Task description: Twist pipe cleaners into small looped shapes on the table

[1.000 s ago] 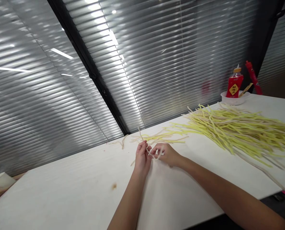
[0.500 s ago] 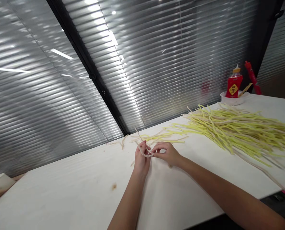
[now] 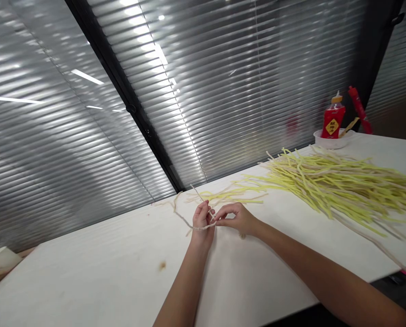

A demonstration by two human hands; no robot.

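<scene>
My left hand and my right hand meet over the white table, fingertips nearly touching. Both pinch a thin pale strand that loops round the left hand and trails off to the left. One short end of it sticks up above the left fingers. A small bunch of pale and yellow strands lies just behind my hands. A big heap of yellow-green strands spreads over the right side of the table.
A white bowl at the far right corner holds a red bottle, with a red object behind it. Closed blinds run along the table's far edge. A brown speck marks the tabletop.
The strand has been drawn out: a long loop now runs from my left hand out to the left. Both hands stayed in about the same spot.
</scene>
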